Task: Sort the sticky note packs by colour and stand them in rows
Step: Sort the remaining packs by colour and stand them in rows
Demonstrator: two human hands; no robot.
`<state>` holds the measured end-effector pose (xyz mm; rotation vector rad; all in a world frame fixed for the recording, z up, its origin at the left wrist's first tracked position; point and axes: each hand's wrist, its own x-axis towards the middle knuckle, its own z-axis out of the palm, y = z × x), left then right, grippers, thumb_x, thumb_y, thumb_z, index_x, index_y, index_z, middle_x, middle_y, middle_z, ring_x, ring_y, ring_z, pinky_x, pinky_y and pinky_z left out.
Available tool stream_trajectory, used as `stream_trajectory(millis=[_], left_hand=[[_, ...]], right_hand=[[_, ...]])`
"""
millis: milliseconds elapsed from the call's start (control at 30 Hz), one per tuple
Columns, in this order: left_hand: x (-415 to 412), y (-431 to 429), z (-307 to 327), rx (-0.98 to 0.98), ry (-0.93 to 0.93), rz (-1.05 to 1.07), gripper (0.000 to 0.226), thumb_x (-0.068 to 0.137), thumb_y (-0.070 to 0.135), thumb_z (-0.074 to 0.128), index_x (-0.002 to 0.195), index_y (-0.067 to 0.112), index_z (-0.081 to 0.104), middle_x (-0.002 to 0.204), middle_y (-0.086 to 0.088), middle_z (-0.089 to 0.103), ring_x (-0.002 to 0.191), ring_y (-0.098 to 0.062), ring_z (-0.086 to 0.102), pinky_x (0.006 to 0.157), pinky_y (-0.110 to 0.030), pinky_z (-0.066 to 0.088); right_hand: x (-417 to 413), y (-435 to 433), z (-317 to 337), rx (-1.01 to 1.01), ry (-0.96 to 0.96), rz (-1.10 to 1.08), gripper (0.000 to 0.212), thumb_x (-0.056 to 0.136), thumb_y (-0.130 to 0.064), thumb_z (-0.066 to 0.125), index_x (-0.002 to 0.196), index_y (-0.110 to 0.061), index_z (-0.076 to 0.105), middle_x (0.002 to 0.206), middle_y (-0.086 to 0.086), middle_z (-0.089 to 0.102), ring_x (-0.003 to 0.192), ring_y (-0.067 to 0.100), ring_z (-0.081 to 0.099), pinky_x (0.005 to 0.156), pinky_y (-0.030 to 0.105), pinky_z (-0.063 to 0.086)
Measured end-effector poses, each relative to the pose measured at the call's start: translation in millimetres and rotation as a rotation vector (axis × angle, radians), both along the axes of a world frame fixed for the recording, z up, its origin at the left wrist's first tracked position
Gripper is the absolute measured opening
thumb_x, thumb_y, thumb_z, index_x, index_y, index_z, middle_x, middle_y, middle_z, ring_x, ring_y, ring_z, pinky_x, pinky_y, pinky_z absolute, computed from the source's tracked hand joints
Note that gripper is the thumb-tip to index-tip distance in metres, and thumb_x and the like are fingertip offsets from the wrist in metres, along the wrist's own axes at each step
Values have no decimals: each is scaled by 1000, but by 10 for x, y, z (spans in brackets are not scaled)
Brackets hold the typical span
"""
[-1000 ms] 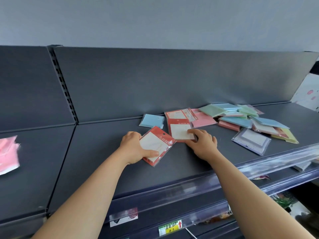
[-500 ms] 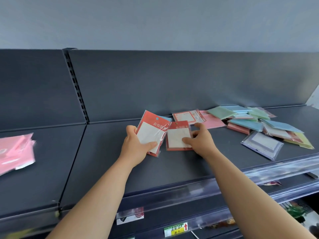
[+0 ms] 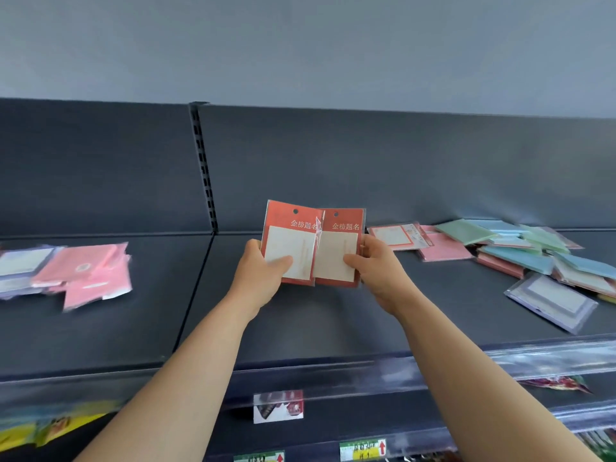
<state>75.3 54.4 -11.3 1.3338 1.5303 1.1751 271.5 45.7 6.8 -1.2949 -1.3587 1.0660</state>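
**A:** While both sit upright over the shelf (image 3: 333, 325), how many red packs are held?

**B:** Two. Left hand (image 3: 263, 271) pinches the first red pack (image 3: 293, 241), thumb on its front. Right hand (image 3: 376, 265) pinches the second red pack (image 3: 340, 251) the same way. Side by side, inner edges touching.

**A:** Other packs?

**B:** One third red pack (image 3: 398, 235) lies flat just beyond the right hand. One purple pack (image 3: 553, 301) lies beside the mixed heap (image 3: 520, 251); can't count the heap. Pink packs (image 3: 93, 275) far left, blurred.
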Motion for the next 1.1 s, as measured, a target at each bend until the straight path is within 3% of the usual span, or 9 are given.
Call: stream_trajectory(millis=[67,200,367,600,700,867,1000,1100], left_hand=[[-184,-47,23,-4,-83,-3,35,86,21,64,117,20,49,114,6,63,100,-14,63,82,-39,58],[-576,-176,109,32,-185,10,33,91,13,62,121,18,51,115,6,63,100,-13,65,70,-30,59],[-1220,-343,169,68,-285,84,38,88,10,65,123,12,51,118,0,65,101,-17,68,74,-33,61],[-2278,-670,301,80,-292,183,34,88,14,66,120,15,53,116,2,66,102,-18,67,80,-43,60],[-2766,-816,358,87,-280,246,34,87,16,68,118,15,53,114,2,66,104,-19,66,84,-45,58],[-3506,-1081,421,100,-289,262,32,92,9,63,120,12,50,116,0,64,104,-17,65,72,-33,61],[-4019,-1210,426,75,-284,281,35,92,11,63,124,17,50,120,2,64,106,-20,64,77,-39,61],[-4317,-1250,440,91,-289,298,37,92,9,62,126,20,51,119,3,64,106,-19,63,76,-40,61]], right_hand=[[-189,-4,38,10,14,13,31,94,3,47,96,-27,57,99,-8,67,86,7,66,62,22,57],[-623,-8,115,39,33,46,28,91,5,49,96,-21,58,97,-4,69,84,11,68,76,36,58],[-1231,-9,214,67,35,113,24,89,2,53,103,-18,59,100,-2,71,90,16,70,76,36,60],[-2336,-121,308,33,127,213,30,90,4,53,116,-10,57,105,4,72,91,20,72,65,31,57],[-2846,-178,318,21,139,239,33,89,4,52,119,-8,56,105,5,73,91,21,72,71,34,58],[-3646,-313,289,15,112,268,32,88,3,53,117,-11,58,102,3,73,90,21,72,78,41,59],[-4180,-426,245,-10,47,324,34,93,-6,54,124,-21,54,108,3,70,91,20,71,73,37,61],[-4480,-405,217,-26,27,321,37,92,-4,53,125,-18,55,107,2,71,91,21,72,79,42,60]])
